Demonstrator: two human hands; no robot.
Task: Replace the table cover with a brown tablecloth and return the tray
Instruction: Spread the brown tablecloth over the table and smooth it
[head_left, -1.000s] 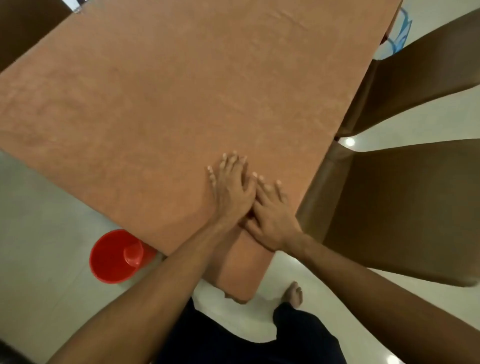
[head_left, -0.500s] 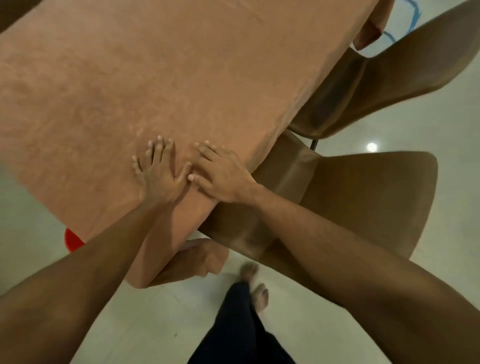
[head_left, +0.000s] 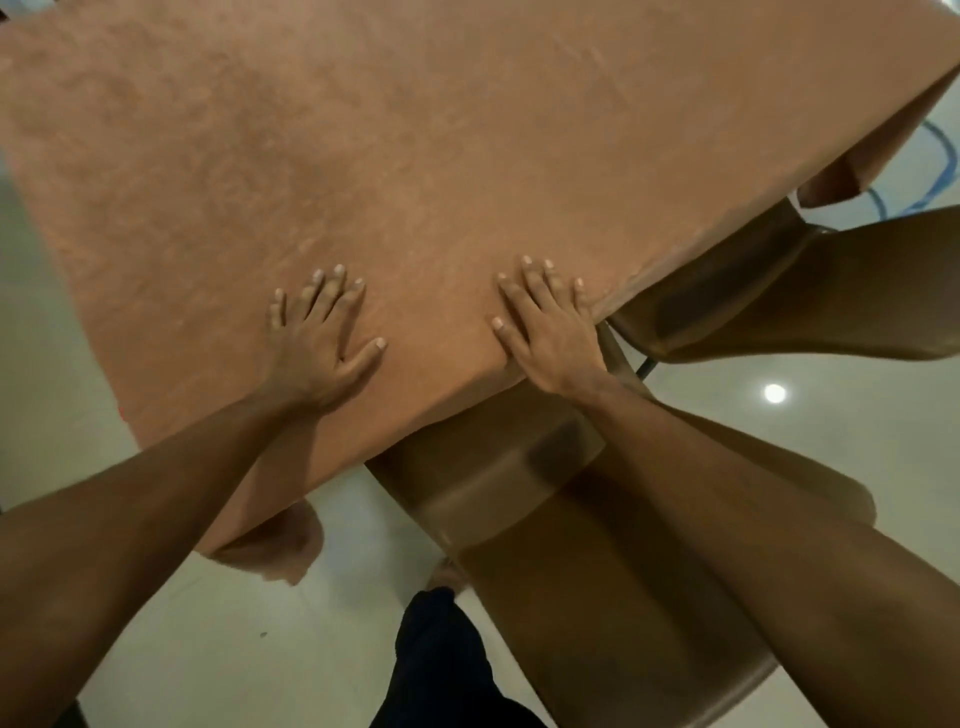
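The two palms are sliding away from each other. A second ago they were pressing side by side, touching, near the corner of the tabletop; half a second ago only the thumbs were meeting. Now the left grip (head_left: 317, 348) and the right grip (head_left: 550, 332) are lying well apart. Both are flat on the brown tablecloth (head_left: 415, 156), fingers straight and spread, clamping nothing. The cloth is stretching ahead of both grips across the whole tabletop and is looking smooth between them. Its edge is falling away just beside the right grip's little finger, and a corner is hanging down behind the left grip, under that forearm. A brown chair (head_left: 498, 483) is standing tucked in directly below the right grip, a second chair (head_left: 779, 291) further to that grip's outer side.

This outward sweep is probably flattening the last wrinkles, so the covering step is seemingly nearing its end. The tray is showing nowhere, so returning it is apparently remaining to be done.
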